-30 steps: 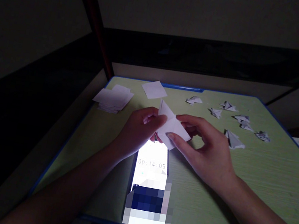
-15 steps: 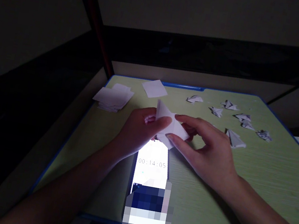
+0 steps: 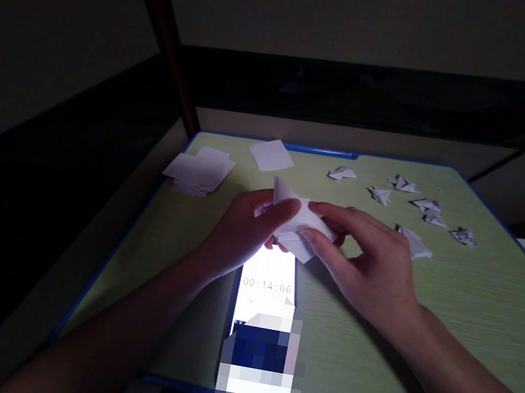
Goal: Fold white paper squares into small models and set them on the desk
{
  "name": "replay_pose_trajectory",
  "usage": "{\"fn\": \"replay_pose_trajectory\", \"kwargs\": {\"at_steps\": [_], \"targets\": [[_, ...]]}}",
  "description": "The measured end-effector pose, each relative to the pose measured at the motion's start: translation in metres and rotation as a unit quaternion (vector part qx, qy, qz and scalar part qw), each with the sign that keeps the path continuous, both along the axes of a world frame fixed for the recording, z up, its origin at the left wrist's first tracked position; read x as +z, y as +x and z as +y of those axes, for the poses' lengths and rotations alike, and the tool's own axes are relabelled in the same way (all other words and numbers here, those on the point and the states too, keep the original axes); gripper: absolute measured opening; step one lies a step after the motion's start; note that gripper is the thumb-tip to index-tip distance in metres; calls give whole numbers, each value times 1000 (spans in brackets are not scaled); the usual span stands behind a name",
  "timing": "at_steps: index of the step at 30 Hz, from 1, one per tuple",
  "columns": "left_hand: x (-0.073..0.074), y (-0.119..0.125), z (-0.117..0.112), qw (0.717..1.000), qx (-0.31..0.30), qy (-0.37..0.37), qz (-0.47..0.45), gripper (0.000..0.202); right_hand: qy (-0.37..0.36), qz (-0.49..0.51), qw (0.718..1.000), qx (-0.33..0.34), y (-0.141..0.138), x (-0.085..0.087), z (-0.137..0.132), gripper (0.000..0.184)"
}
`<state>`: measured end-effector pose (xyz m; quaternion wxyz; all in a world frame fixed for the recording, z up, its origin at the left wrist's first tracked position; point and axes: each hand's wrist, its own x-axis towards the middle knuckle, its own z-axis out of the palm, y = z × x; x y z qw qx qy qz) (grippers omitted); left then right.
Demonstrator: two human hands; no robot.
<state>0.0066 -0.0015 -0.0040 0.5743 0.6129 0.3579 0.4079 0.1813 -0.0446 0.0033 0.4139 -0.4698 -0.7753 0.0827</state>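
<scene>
A partly folded piece of white paper (image 3: 306, 221) is held between my two hands above the table, its points sticking out at upper left and bottom. My left hand (image 3: 253, 223) grips its left side, the thumb pressed on top and the fingers mostly hidden beneath. On the right side, my right hand (image 3: 369, 252) pinches the paper with the thumb at the near edge and the index finger at the far edge. Under the hands lies a lit phone (image 3: 269, 279) with a running timer on its screen; its lower part is blurred out.
At the back left of the green table (image 3: 465, 341) lies a stack of white paper (image 3: 201, 169), with a single square sheet (image 3: 272, 155) beside it. Several folded paper pieces (image 3: 401, 183) are scattered at the back right. A larger folded piece (image 3: 415, 244) lies just behind my right hand.
My right thumb has shifted slightly right and up along the paper. The lower flap has swung a little to the right, and the upper-left point leans further left.
</scene>
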Motion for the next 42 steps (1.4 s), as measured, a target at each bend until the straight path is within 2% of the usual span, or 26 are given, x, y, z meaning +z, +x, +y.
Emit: {"fn": "replay_pose_trajectory", "kwargs": {"at_steps": [5,10,15,22,26,33,42], "targets": [[0,2,-3,1000,-7,6,-30,37,-18,50,998,-34,0,-2,-1,16],[6,3,-8,999,-12,45,19,26,-58,158,984,-53,-2,-3,1,14],[10,5,-10,998,33,43,34,15,-116,262,957,-51,-4,-3,6,18],[9,8,-9,993,92,45,61,13,-165,321,931,-62,-3,-7,13,22],[5,6,-5,985,140,82,49,11,-181,335,923,-58,-4,-7,14,21],[1,6,-3,975,174,122,64,8,-169,319,931,-58,-3,-6,15,21],[-5,4,-5,968,158,166,99,9,-139,297,943,-50,-6,-6,10,16]]}}
